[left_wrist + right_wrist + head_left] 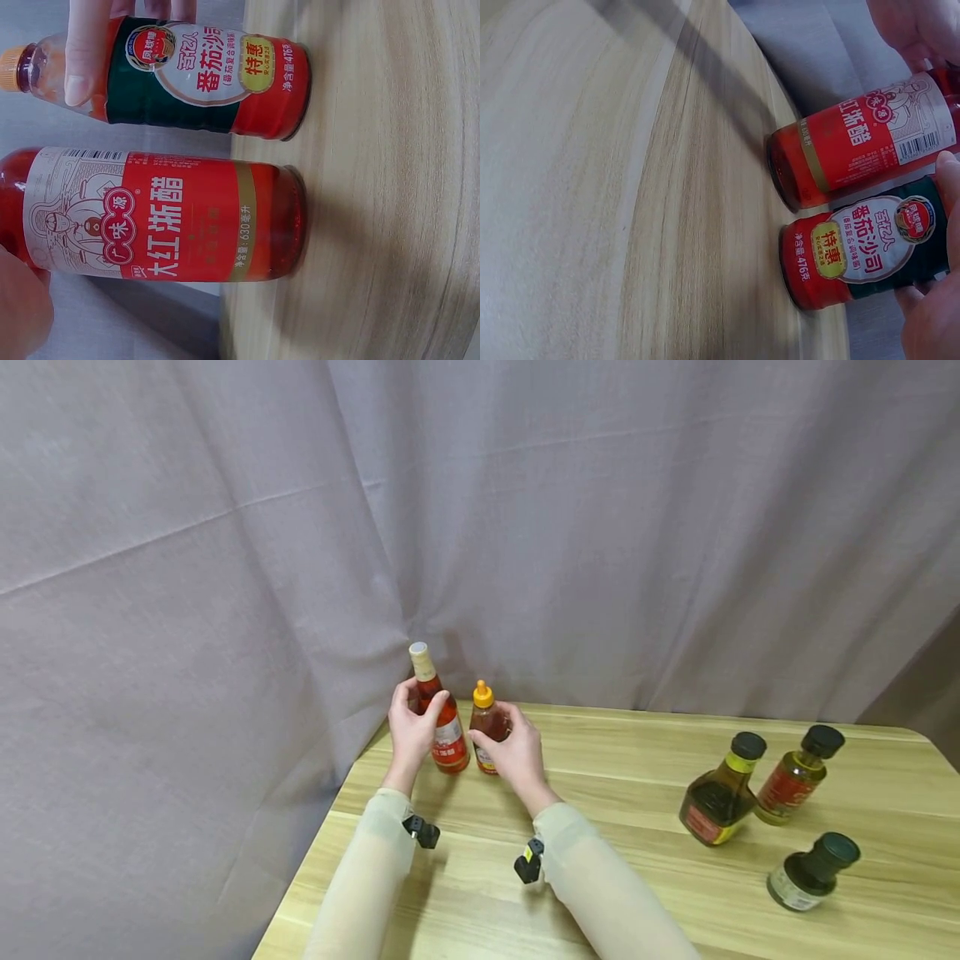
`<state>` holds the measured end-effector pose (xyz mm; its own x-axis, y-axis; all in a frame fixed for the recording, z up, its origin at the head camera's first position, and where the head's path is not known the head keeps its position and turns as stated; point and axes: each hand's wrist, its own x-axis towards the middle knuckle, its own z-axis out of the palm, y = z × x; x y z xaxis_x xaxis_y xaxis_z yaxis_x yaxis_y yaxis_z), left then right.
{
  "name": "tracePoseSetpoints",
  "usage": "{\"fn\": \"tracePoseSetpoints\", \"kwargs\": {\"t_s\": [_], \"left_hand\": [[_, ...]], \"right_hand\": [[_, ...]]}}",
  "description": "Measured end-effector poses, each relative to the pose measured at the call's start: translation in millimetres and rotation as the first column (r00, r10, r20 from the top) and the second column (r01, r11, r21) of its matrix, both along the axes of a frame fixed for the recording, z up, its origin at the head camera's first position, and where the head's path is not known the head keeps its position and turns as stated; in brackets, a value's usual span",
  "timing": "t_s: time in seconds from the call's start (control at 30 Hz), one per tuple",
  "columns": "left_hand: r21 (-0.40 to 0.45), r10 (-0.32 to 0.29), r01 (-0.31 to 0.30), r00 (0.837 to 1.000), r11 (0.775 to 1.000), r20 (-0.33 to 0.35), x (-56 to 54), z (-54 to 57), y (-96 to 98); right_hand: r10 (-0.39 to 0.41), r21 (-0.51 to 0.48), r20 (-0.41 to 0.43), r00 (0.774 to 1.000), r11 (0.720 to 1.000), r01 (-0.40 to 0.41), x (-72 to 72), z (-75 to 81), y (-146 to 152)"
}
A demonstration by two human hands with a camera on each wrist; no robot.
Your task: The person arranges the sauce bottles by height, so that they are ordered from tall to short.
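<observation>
The “大红浙醋” vinegar bottle (202,217), marked 630毫升, is gripped by the curled fingers (437,703) of the left hand (409,732); just beside it on the bench (615,752), the “番茄沙司” ketchup bottle (187,71), 476克, is gripped by the right hand (519,752).

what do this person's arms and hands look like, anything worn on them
Both arms wear long, pale cream sleeves: the left sleeve and right sleeve end near the wrists. The left hand and right hand are ungloved. Each wrist carries a small black device; the right one bears a yellow mark.
</observation>
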<state>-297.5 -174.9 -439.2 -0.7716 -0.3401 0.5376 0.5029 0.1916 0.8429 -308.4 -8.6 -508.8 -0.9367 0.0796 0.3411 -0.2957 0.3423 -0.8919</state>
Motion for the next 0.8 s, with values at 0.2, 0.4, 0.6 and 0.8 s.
{"fn": "tracePoseSetpoints", "kwargs": {"t_s": [0.2,0.4,0.6,0.8], "left_hand": [[0.008,0.031,-0.031,0.999,0.999,0.014,-0.8,-1.1,-1.8],[-0.004,0.059,-0.059,0.998,0.998,0.039,-16.5,-14.9,-7.0],[-0.002,0.057,-0.057,0.997,0.998,0.055,-24.2,-23.8,-9.1],[0.002,0.043,-0.043,0.998,0.999,0.050,-20.2,-19.7,-7.1]], "right_hand": [[0.020,0.014,0.012,1.000,1.000,-0.020,2.1,0.5,-4],[0.021,0.009,-0.003,1.000,1.000,-0.021,1.8,2.1,-5],[0.024,0.008,0.011,1.000,1.000,-0.024,1.4,1.6,-3],[0.026,0.016,0.007,1.000,1.000,-0.026,2.1,1.6,-3]]}}
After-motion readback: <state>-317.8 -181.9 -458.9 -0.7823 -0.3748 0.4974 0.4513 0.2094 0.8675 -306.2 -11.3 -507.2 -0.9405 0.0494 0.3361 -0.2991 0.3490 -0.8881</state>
